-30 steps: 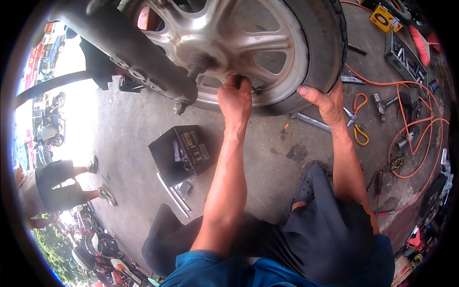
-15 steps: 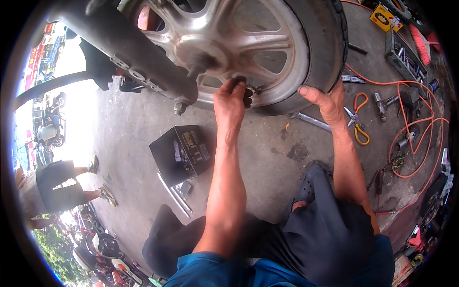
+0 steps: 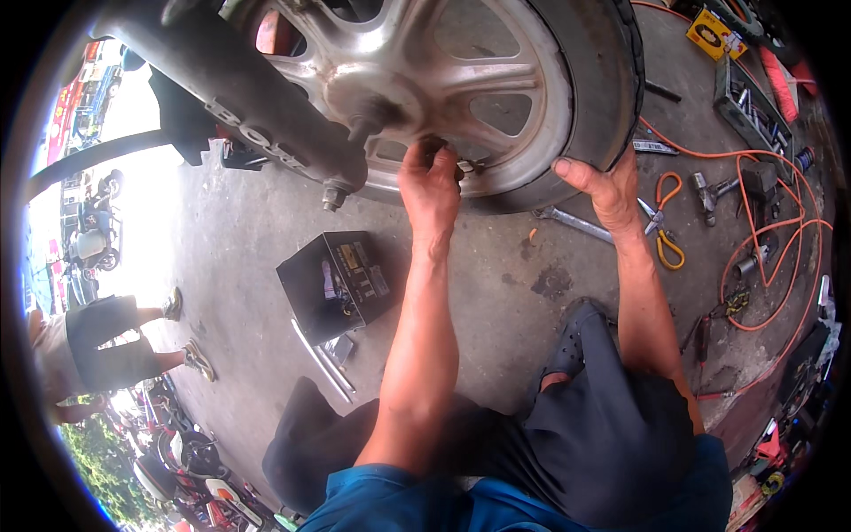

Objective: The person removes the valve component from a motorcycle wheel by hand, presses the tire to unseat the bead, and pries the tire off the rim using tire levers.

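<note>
A spoked metal wheel with a black tire fills the upper middle, beside a dark grey fork leg. My left hand is at the lower part of the wheel, below the hub. Its dirty fingers are pinched together near the rim; whatever they hold is hidden. A small dark piece, perhaps the valve stem, shows just right of those fingertips. On the right, my right hand clasps the tire, thumb on the near sidewall and fingers out of sight behind it.
A black open box and thin metal rods lie on the concrete floor. To the right are orange-handled scissors, a hammer, an orange hose and a tool tray. Someone in shorts stands at far left, near parked motorcycles.
My left hand has shifted slightly up and right, its fingers still pinched by the rim. The right hand and the wheel look unmoved.
</note>
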### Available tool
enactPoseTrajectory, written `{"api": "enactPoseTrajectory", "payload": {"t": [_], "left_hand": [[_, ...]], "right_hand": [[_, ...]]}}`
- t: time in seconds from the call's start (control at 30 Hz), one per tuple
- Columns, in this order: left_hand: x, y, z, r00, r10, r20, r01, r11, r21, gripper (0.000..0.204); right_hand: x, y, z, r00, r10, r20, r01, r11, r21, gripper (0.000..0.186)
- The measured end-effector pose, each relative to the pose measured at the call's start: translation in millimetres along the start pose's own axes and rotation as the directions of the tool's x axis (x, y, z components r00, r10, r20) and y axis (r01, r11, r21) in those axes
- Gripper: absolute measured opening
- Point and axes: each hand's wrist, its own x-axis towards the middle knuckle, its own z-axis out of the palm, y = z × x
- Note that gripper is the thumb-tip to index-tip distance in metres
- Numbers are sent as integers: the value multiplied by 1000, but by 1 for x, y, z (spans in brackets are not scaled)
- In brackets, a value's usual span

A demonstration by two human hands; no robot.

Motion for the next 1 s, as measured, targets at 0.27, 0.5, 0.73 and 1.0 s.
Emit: {"api": "enactPoseTrajectory", "payload": {"t": [0.27, 0.5, 0.73, 1.0], "left_hand": [[-4, 15, -12, 985, -157, 72, 163, 982, -95, 19], [7, 9, -10, 997, -66, 34, 63, 996, 65, 18], [7, 3, -5, 1000, -8, 25, 6, 996, 85, 18], [0, 16, -16, 965, -183, 188, 219, 957, -191, 19]], "right_hand": [[0, -3, 2, 1000, -10, 2, 10, 1000, 5, 94], [0, -2, 1, 1000, -10, 7, 10, 1000, 5, 93], [0, -5, 2, 1000, 2, 1, -2, 1000, -11, 95], [1, -4, 0, 1000, 0, 16, 0, 1000, -12, 97]]}}
